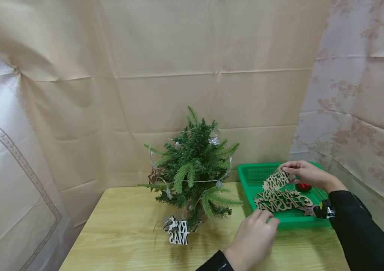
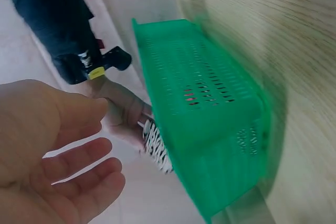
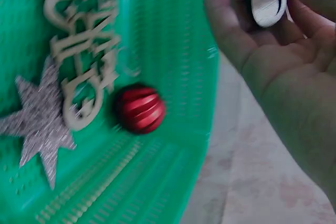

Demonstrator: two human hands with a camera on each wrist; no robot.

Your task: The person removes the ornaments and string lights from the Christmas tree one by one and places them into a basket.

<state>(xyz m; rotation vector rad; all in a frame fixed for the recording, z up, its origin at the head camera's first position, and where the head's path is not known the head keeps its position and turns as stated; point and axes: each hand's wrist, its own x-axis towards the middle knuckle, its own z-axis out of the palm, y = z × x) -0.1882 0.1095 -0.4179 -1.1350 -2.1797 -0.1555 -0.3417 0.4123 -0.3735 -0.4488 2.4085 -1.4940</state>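
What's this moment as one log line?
right hand: holds sign above basket | left hand: empty, near basket | in basket: second sign, star, ball | tree: on table

Tree [image 1: 192, 169] left of basket [image 1: 303, 223], ball [image 3: 142, 109] inside

Creased beige cloth [image 1: 164, 41] behind a pale wood-grain table [image 1: 117, 222], white cloth [image 1: 2, 199] left, floral-patterned cloth [image 1: 357, 90] right.
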